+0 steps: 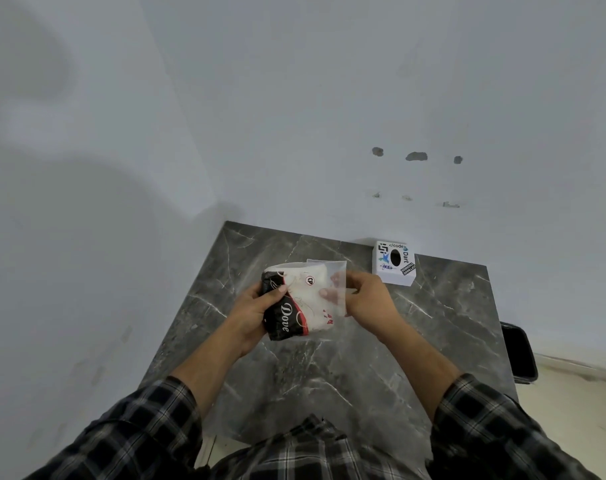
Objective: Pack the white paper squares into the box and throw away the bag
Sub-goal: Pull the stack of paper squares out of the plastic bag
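I hold a plastic bag [294,306] above the middle of the table; it is black and red at its left end with the word Dove, and clear at its right end. White paper squares [312,289] show through the clear part. My left hand [256,313] grips the black end. My right hand [367,299] pinches the clear open end, with its fingertips seen through the plastic. A small white box [394,262] covered in stickers, with a dark oval hole in its top, stands at the table's far right by the wall.
The table [329,368] is dark grey marble, set against a pale wall on its far and left sides. A black bin [519,355] stands on the floor just past the table's right edge.
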